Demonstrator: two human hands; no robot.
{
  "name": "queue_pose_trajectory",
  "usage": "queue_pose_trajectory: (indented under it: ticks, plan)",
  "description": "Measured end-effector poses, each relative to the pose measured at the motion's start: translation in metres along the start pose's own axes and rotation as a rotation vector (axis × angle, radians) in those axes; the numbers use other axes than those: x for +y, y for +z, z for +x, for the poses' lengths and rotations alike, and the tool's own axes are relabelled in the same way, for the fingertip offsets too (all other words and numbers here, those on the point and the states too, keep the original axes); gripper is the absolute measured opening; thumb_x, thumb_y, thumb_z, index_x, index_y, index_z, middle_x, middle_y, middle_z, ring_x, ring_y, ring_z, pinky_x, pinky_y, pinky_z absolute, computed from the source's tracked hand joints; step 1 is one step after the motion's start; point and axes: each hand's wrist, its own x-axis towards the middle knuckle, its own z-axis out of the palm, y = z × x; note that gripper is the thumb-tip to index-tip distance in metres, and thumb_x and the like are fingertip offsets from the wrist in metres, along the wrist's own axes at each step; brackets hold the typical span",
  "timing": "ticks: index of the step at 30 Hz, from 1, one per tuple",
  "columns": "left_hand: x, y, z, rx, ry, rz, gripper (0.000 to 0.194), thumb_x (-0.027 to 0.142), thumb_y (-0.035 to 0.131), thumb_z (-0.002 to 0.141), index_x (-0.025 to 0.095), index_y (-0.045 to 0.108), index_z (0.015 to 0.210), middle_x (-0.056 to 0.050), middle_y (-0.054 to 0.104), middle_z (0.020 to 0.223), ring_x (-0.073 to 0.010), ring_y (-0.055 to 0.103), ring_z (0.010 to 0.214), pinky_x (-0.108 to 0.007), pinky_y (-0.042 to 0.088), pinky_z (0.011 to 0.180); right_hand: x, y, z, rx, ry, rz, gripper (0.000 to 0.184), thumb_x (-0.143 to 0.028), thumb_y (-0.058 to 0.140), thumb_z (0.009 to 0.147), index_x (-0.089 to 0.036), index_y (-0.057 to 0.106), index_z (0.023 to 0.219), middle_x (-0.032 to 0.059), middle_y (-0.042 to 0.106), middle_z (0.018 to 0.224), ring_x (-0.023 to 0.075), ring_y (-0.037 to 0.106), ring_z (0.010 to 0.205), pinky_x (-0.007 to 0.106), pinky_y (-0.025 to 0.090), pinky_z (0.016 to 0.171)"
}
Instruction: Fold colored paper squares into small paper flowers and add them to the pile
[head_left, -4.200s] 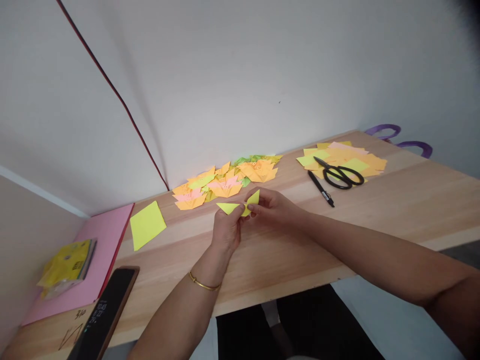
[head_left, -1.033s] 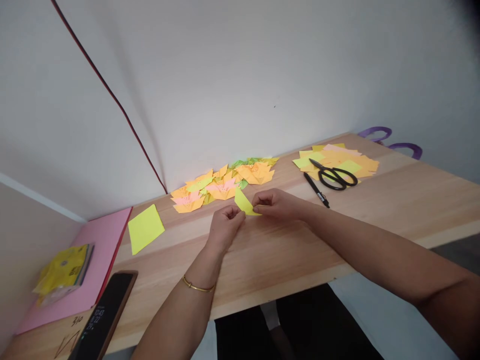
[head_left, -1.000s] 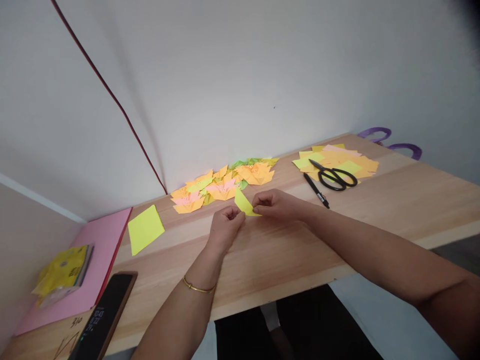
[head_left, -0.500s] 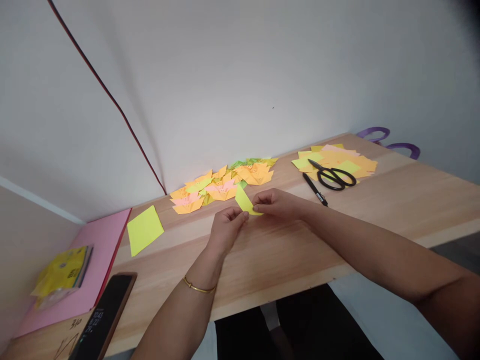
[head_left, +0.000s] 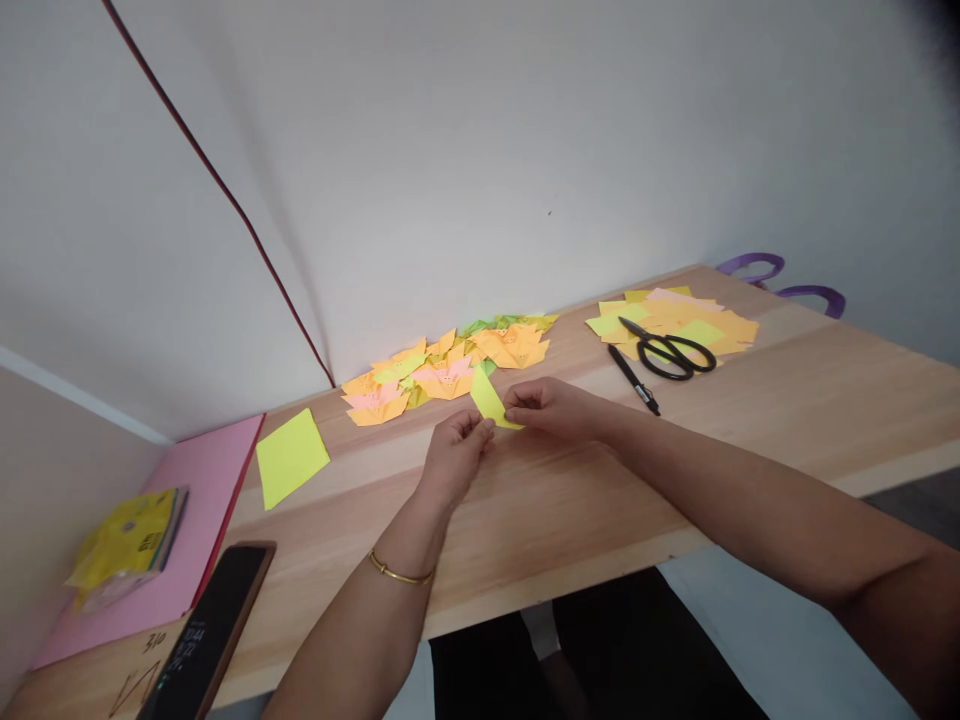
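The left hand (head_left: 452, 458) and right hand (head_left: 553, 408) pinch a part-folded yellow paper (head_left: 487, 397), seemingly finished folded papers (head_left: 511, 346) beyond them, a flat yellow square (head_left: 292, 460) unfolded leftward.

A slim gold-coloured bangle (head_left: 401, 574) with a raised bump circles the bare left forearm (head_left: 360, 640) behind the left hand (head_left: 452, 458). The right forearm (head_left: 712, 485) is bare too. Below that hand and the right hand (head_left: 555, 408), black legwear (head_left: 645, 645) shows.
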Motion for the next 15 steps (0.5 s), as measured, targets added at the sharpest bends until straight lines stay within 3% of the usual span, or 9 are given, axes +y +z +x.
queue_pose_trajectory:
  ticks: [4,11,15]
  plan:
    - [0.0012,-0.0004,0.0003,-0.021,-0.003,-0.017,0.025,0.038,0.067,0.067,0.014,0.061,0.071,0.001,0.054,0.059,-0.0083,0.047,0.054,-0.021,0.037,0.054,0.0023,-0.0009,-0.0006,0.0,0.002,0.0,0.018,-0.032,0.048,0.08,-0.017,0.055,0.072,-0.0029,0.044,0.065,0.0105,0.038,0.061,0.024,0.028,0.057]
    - [-0.0007,-0.0029,0.0005,0.005,0.034,0.113,0.024,0.038,0.064,0.071,0.015,0.056,0.067,0.003,0.051,0.053,-0.0071,0.042,0.047,-0.02,0.03,0.048,0.0076,0.0004,0.0014,-0.042,-0.019,0.019,0.019,-0.035,0.05,0.079,-0.017,0.054,0.074,-0.0024,0.047,0.067,0.0102,0.04,0.061,0.023,0.029,0.056]
    - [0.0014,-0.0002,-0.0005,-0.009,0.011,0.048,0.025,0.038,0.065,0.07,0.014,0.058,0.07,0.002,0.053,0.058,-0.0075,0.044,0.051,-0.02,0.032,0.05,0.0071,0.0045,0.0024,0.03,-0.038,0.037,0.018,-0.031,0.051,0.077,-0.016,0.05,0.067,-0.003,0.044,0.064,0.0094,0.038,0.06,0.022,0.028,0.055]
